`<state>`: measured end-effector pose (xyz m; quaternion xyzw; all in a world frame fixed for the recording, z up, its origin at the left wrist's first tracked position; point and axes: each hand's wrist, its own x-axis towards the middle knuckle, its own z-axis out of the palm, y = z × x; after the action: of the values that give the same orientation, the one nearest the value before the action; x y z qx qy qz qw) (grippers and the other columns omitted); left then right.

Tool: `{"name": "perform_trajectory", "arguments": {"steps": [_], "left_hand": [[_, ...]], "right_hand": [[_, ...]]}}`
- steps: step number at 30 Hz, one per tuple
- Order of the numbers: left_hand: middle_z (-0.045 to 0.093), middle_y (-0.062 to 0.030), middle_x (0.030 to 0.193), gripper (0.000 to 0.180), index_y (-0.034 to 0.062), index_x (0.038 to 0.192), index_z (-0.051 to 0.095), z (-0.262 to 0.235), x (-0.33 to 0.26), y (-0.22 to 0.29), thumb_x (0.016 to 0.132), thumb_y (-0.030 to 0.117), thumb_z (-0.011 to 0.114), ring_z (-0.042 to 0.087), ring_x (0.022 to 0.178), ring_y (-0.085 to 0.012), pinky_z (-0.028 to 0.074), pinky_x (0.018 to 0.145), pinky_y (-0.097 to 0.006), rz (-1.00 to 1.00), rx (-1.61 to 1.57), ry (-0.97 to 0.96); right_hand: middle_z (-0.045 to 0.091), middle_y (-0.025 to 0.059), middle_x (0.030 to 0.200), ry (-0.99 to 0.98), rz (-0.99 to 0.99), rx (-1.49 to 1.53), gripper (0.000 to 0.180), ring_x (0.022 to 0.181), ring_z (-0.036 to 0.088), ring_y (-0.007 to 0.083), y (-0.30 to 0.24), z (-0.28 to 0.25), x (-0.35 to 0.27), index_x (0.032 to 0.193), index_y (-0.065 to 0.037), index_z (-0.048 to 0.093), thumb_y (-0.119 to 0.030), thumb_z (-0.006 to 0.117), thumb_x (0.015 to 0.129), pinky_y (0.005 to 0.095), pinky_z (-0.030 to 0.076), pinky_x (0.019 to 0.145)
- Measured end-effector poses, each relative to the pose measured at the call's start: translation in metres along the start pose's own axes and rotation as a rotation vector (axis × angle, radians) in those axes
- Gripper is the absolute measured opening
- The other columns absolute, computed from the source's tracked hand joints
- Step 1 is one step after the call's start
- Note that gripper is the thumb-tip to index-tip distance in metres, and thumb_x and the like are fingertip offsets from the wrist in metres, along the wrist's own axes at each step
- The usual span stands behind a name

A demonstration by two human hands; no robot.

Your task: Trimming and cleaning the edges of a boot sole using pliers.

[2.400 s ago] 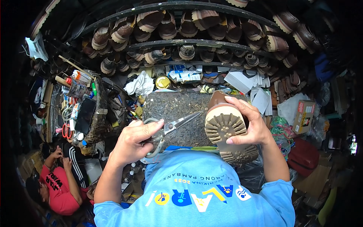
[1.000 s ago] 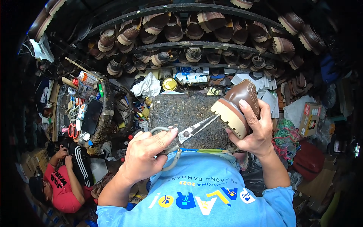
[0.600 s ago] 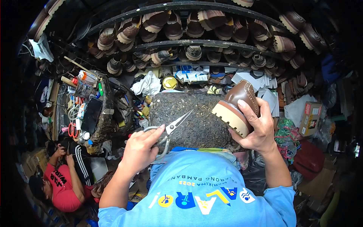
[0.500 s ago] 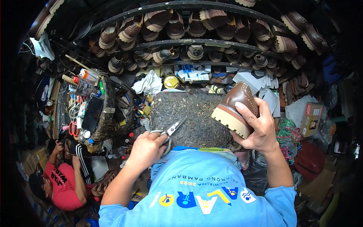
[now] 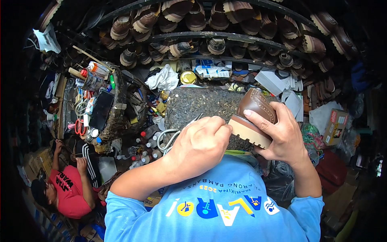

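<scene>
My right hand [image 5: 284,133] grips a brown leather shoe [image 5: 258,105] with a cream lugged sole, its thumb on the upper and its fingers under the sole. The shoe is tilted above the right part of a dark, rough block [image 5: 185,103]. My left hand [image 5: 203,141] is closed, with the thumb and fingertips pinched against the near-left end of the sole. Whatever is in the pinch is too small or hidden to make out. Scissors [image 5: 160,142] show their grey handle loops and blade tip beside my left hand, which covers their middle; I cannot tell whether it touches them.
Curved racks of brown shoes [image 5: 195,18] span the back. At left stands a cluttered tool stand [image 5: 117,97] with red-handled scissors [image 5: 80,127]; bottles [image 5: 151,141] stand nearer. A person in a red shirt [image 5: 72,193] sits at lower left. A carton [image 5: 335,126] is at right.
My left hand has moved right, from the scissors handles to the shoe's sole, and its fingers have closed. My right hand still holds the shoe. The whole view has shifted slightly.
</scene>
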<state>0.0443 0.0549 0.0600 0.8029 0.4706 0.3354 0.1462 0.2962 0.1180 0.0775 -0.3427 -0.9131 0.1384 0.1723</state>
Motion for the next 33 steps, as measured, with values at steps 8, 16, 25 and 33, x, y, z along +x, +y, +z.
{"name": "perform_trajectory", "arguments": {"steps": [8,16,25,33], "left_hand": [[0.066,-0.0183,0.081,0.016,0.0006,0.076,0.059,0.0,0.022,-0.023,0.081,0.012,0.069,0.07,0.074,-0.0389,0.057,0.067,-0.047,-0.073,0.139,-0.294],[0.07,-0.0172,0.087,0.011,0.0017,0.083,0.067,-0.001,-0.046,-0.067,0.083,0.011,0.073,0.07,0.085,-0.0386,0.056,0.076,-0.048,-0.422,0.189,-0.261],[0.066,-0.0253,0.127,0.055,-0.0009,0.13,0.066,0.021,-0.135,-0.048,0.076,0.005,0.07,0.069,0.095,-0.0371,0.053,0.085,-0.048,-0.423,0.576,-0.347],[0.073,-0.016,0.097,0.066,0.0056,0.135,0.069,-0.029,-0.105,-0.065,0.069,0.001,0.07,0.064,0.091,-0.0354,0.052,0.086,-0.045,-0.636,0.276,-0.394]], "right_hand": [[0.058,0.0194,0.117,0.063,-0.107,-0.157,0.099,0.099,0.062,0.0377,0.003,0.005,-0.001,0.14,-0.033,0.069,-0.016,0.091,0.045,0.047,0.052,0.087],[0.062,0.0208,0.119,0.099,-0.022,0.194,0.094,0.103,0.065,0.0398,0.019,0.014,-0.008,0.141,-0.021,0.068,-0.018,0.091,0.05,0.047,0.056,0.088],[0.069,0.0203,0.121,0.017,0.036,0.563,0.099,0.106,0.069,0.0315,0.051,0.009,0.0,0.148,-0.003,0.058,-0.031,0.094,0.06,0.04,0.053,0.096],[0.069,0.0173,0.123,0.04,0.119,0.644,0.103,0.114,0.068,0.0276,0.055,0.01,-0.006,0.15,-0.001,0.056,-0.033,0.096,0.06,0.0387,0.049,0.104]]}}
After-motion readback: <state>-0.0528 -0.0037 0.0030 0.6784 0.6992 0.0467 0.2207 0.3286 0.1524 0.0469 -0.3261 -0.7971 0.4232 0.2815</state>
